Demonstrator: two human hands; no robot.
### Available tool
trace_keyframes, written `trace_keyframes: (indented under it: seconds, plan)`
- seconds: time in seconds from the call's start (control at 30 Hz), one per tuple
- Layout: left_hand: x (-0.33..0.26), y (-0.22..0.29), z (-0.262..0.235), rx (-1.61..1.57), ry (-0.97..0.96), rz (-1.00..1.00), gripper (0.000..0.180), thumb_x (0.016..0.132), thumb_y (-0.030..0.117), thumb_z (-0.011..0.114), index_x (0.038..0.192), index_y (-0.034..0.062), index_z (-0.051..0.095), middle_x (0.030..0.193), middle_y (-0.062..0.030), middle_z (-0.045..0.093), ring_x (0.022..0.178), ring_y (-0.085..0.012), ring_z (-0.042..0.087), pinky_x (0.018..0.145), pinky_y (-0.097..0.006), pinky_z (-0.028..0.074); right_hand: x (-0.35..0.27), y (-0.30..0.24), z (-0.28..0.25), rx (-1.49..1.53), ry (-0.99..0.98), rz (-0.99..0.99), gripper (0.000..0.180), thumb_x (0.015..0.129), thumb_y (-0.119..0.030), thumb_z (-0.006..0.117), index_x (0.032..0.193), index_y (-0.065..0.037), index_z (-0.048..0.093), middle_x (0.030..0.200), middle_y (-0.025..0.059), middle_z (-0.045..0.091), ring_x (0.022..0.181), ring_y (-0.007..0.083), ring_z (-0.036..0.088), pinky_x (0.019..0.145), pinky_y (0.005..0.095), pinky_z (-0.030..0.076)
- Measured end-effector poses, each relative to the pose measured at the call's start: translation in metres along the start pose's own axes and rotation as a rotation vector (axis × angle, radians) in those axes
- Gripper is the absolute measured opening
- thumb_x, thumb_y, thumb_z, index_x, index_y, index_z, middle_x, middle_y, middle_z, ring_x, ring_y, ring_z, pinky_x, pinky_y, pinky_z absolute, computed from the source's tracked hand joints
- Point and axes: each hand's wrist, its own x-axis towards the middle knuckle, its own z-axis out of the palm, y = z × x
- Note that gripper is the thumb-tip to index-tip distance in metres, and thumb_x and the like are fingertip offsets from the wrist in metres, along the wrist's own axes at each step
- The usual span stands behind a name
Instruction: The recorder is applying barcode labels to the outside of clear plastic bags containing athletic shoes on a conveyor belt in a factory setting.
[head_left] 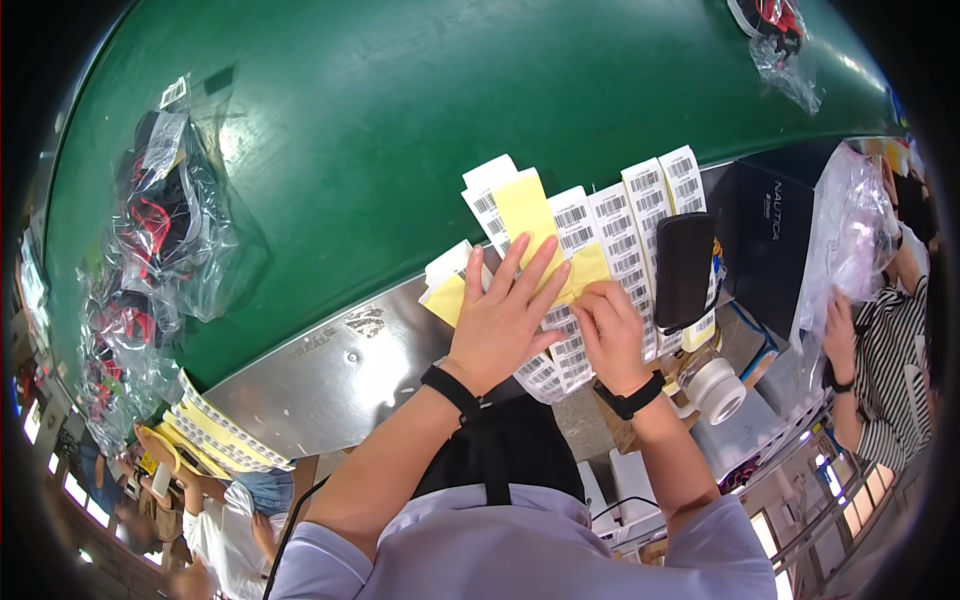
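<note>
Yellow-backed barcode label strips, fanned on steel ledge beside green conveyor belt. Left hand flat, fingers spread, hiding several strips. Right hand curled, pinching one strip; fingertips obscured. Black pouch covers rightmost strips. Bagged items blurred.

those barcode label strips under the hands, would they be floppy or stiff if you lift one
Probably floppy: the label strips are thin paper sheets, fanned flat under the left hand and right hand. Likely very light, so a push could scatter them. The yellow backing may be slick.

Packing line (factory); green conveyor belt
</note>
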Motion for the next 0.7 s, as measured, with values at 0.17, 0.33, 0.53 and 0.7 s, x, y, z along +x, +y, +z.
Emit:
trace_keyframes:
  seconds: [0.17, 0.33, 0.53, 0.7]
  plan:
    - [0.0, -0.002, 0.003, 0.007, -0.012, 0.001, 0.086, 0.072, 0.055, 0.077, 0.146, 0.0216, 0.049, 0.16, -0.0044, 0.034, 0.149, -0.0302, 0.026, 0.114, -0.066, 0.016, -0.009, 0.001, -0.008, 0.012, -0.055, -0.063, 0.014, 0.081, 0.005, 0.068, 0.092, 0.002, 0.061, 0.094, 0.0143, 0.059, 0.082, 0.0335, 0.06, 0.071, 0.0398, 0.049]
    - [0.002, -0.003, 0.003, 0.048, -0.018, 0.037, 0.085, 0.074, 0.055, 0.076, 0.146, 0.0192, 0.048, 0.159, -0.007, 0.034, 0.148, -0.0325, 0.027, 0.113, -0.067, 0.016, -0.012, -0.009, -0.03, 0.004, 0.064, 0.001, 0.013, 0.082, 0.006, 0.068, 0.091, 0.002, 0.059, 0.095, 0.0164, 0.059, 0.084, 0.0342, 0.06, 0.074, 0.0393, 0.049]
    - [-0.004, -0.005, 0.007, 0.081, -0.018, 0.019, 0.082, 0.076, 0.056, 0.074, 0.144, 0.0166, 0.051, 0.157, -0.0109, 0.038, 0.145, -0.0363, 0.03, 0.112, -0.069, 0.016, 0.114, 0.007, -0.072, 0.182, 0.542, -0.021, 0.02, 0.087, 0.007, 0.062, 0.107, 0.002, 0.061, 0.108, 0.015, 0.062, 0.098, 0.0254, 0.061, 0.086, 0.0334, 0.049]
    - [0.001, 0.001, 0.005, 0.072, 0.015, 0.038, 0.082, 0.076, 0.058, 0.074, 0.143, 0.0155, 0.053, 0.155, -0.0125, 0.039, 0.145, -0.0369, 0.029, 0.111, -0.069, 0.016, 0.269, 0.054, -0.136, -0.342, 0.704, -0.203, 0.077, 0.081, -0.003, 0.072, 0.15, -0.009, 0.037, 0.138, 0.0209, 0.046, 0.122, 0.0384, 0.049, 0.103, 0.0457, 0.042]
